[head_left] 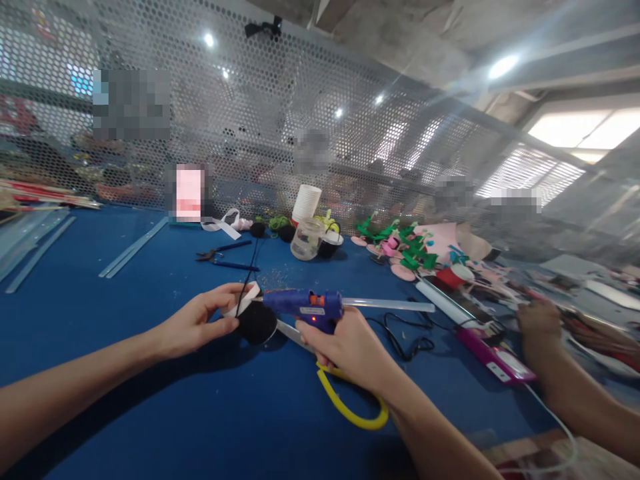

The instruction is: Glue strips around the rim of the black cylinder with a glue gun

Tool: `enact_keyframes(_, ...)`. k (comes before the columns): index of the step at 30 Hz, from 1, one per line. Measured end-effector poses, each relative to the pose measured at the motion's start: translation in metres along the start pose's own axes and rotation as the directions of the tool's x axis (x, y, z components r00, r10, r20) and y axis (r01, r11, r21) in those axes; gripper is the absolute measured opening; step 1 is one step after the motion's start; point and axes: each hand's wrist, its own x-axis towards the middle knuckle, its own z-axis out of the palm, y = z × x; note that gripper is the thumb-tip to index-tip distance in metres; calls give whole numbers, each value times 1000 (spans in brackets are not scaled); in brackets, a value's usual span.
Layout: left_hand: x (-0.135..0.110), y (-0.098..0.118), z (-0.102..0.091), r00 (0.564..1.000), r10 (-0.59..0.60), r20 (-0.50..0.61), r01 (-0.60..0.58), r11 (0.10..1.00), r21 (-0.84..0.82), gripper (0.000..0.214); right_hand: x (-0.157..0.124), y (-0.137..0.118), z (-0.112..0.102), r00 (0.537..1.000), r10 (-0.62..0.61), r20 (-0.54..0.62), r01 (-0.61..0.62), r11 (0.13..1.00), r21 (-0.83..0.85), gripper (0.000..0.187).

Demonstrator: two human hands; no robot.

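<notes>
Blue tabletop (200,413); perforated screen (265,93) beyond

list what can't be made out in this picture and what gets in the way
All in the head view:
Blue plastic glue gun: label print too small to read; the right hand hides most of its handle.
Yellow-handled metal scissors: the right hand covers their middle.
Pink rectangular screen: pixelation obscures its content.
Co-worker's hand: blur obscures whatever it may hold; the right edge cuts off the arm.

Craft workshop, blue worktable (165,427), glue gun (303,305), pliers (212,255), power strip (493,355), perforated metal partition (200,113), grey ceiling (420,33)
</notes>
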Motion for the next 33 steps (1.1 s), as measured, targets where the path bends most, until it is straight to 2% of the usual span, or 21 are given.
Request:
enact_keyframes(3,0,-1,0,1000,2,-2,-2,1000,-3,23,0,-1,0,998,34,-45,-34,999,-16,22)
enact_keyframes(8,0,-2,0,1000,11,8,-11,1000,-3,21,0,-2,-1,1000,20,3,-20,1000,-9,21)
enact_keyframes(14,0,0,0,1000,5,0,-5,1000,2,24,0,-2,0,998,43,-44,-44,999,-23,23)
enact_keyframes(26,0,-2,0,1000,24,3,-24,1000,15,21,-4,-6,2,1000,-19,-2,19,1000,-23,22)
enact_keyframes(30,0,-2,0,1000,19,-17,-19,999,27,24,-7,-7,6,999,-38,-22,36,996,-80,20)
enact_keyframes(33,0,-3,1,1000,19,-25,-18,1000,25,24,-9,-6,11,991,-121,-59,110,981,-162,17)
